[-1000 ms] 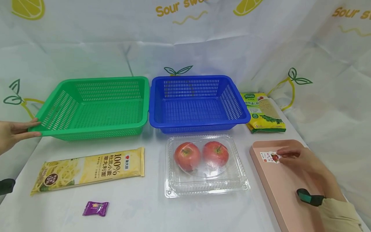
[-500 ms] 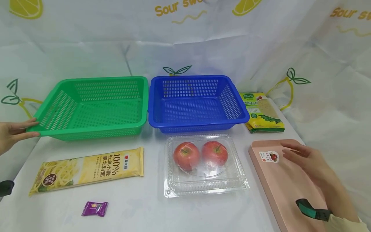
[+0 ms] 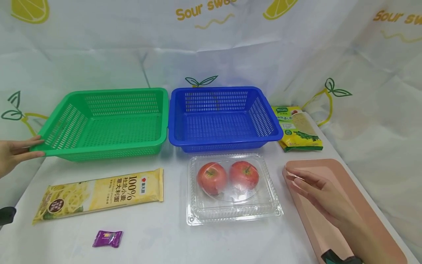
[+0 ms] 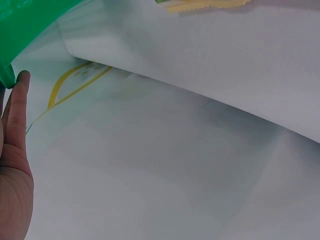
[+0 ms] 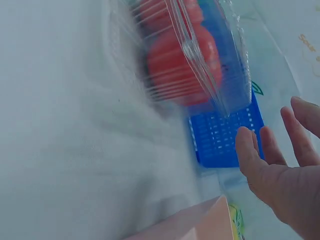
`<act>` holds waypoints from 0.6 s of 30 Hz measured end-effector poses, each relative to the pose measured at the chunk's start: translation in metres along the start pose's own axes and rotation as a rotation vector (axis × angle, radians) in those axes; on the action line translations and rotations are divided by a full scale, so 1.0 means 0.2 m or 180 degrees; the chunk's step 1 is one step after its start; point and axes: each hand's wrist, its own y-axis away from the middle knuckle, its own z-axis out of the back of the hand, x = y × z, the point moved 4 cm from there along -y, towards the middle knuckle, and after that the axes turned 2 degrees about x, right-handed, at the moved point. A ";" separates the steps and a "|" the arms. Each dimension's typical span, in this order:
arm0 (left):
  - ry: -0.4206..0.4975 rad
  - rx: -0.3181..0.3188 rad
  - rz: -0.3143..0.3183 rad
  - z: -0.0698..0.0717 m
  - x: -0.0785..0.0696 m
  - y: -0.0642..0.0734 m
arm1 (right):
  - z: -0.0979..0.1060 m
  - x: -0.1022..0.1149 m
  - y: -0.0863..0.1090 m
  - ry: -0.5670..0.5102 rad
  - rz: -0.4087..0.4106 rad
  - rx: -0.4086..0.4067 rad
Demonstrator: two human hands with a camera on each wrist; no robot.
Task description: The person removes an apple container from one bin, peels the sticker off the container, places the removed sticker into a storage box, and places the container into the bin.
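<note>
At the far left my left hand (image 3: 11, 156) pinches the left rim corner of a green plastic basket (image 3: 115, 150) between thumb and fingers. The basket's corner also shows above the left hand (image 4: 15, 130) in the left wrist view. My right hand (image 3: 321, 194) hovers over the far left edge of a pink tray (image 3: 372, 216), fingers pointing left. In the right wrist view this hand (image 5: 280, 175) has its fingers apart with nothing between them. Left of it stands a clear plastic clamshell box (image 3: 230, 212) with two red apples (image 3: 212, 178) inside. The small label seen in the tray earlier is hidden behind the hand.
A blue basket (image 3: 227, 143) stands beside the green one at the back. Right of it lies a yellow Knorr packet (image 3: 298, 128). A spaghetti packet (image 3: 102, 192) and a purple wrapped sweet (image 3: 107, 238) lie at left. A white printed cloth (image 3: 230, 62) hangs behind.
My right hand has let go of the small label in the tray, drawn back, then moved left over the tray's left edge. The left hand has kept its hold on the green basket.
</note>
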 end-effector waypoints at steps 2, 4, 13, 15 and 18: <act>-0.0016 0.0050 0.0050 0.00 -0.03 0.01 | -0.04 -0.01 0.00 -0.0018 -0.0149 -0.0038; -0.0046 0.0091 0.0085 0.01 -0.06 0.01 | -0.08 -0.01 0.00 0.0043 -0.0243 -0.0079; -0.0064 0.0019 0.0059 0.01 -0.09 0.01 | -0.19 -0.04 0.03 0.0539 -0.0010 0.0068; -0.0018 0.0017 0.0050 0.01 -0.08 0.01 | -0.21 -0.06 0.04 0.0587 0.0002 0.0149; 0.0046 0.0003 0.0024 0.01 -0.08 0.01 | -0.26 -0.07 0.04 0.0688 0.0001 0.0278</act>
